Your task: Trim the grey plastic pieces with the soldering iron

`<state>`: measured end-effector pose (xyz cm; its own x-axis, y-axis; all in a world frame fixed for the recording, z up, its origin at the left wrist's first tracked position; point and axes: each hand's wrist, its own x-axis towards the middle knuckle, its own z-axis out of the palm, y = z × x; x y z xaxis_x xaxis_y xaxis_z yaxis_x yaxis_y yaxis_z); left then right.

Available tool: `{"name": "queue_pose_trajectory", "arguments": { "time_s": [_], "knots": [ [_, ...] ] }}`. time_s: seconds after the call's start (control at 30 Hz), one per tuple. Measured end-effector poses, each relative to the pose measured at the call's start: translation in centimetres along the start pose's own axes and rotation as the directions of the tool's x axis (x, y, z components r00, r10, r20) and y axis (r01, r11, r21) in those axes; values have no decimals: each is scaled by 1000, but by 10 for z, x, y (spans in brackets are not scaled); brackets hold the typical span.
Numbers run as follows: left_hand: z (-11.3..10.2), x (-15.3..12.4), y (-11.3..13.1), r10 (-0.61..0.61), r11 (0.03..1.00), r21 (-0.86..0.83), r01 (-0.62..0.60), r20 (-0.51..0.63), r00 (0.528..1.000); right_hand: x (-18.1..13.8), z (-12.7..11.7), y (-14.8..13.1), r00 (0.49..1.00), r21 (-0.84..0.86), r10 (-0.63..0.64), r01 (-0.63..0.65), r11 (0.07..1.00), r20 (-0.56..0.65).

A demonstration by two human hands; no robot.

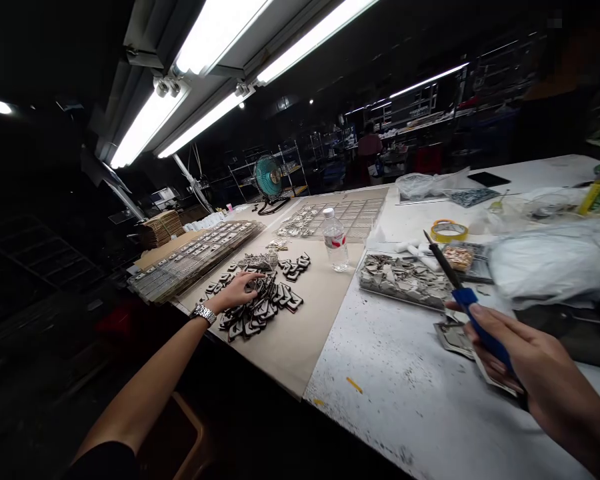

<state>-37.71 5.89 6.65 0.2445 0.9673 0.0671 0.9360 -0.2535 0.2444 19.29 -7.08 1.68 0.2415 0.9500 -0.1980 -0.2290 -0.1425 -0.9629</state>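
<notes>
Workshop: long white workbench (420, 393), overhead fluorescent tubes (145, 127), wire shelving (293, 167), desk fan (269, 177).

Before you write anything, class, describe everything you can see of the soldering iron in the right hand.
The soldering iron is slim, with a glossy blue plastic-looking handle and a long black shaft narrowing to a thin tip. It is gripped in the right hand, tilted with the tip raised up and away. Only the hand is seen touching it.

Worn items, mine: one silver link-bracelet wristwatch (203, 313), metal case, on the wrist of my left hand (235, 291); one black sleeve (103, 461), left arm, near edge of view. My right hand (523, 353): bare, short-nailed fingers (500, 327).
</notes>
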Motion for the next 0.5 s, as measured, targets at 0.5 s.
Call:
{"name": "queue_pose_trajectory", "arguments": {
  "time_s": [0.5],
  "knots": [
    [-1,-3,-9,78,995,67,-68,-173,982,2,0,4,1000,-20,-8,8,1000,22]
  ]
}}
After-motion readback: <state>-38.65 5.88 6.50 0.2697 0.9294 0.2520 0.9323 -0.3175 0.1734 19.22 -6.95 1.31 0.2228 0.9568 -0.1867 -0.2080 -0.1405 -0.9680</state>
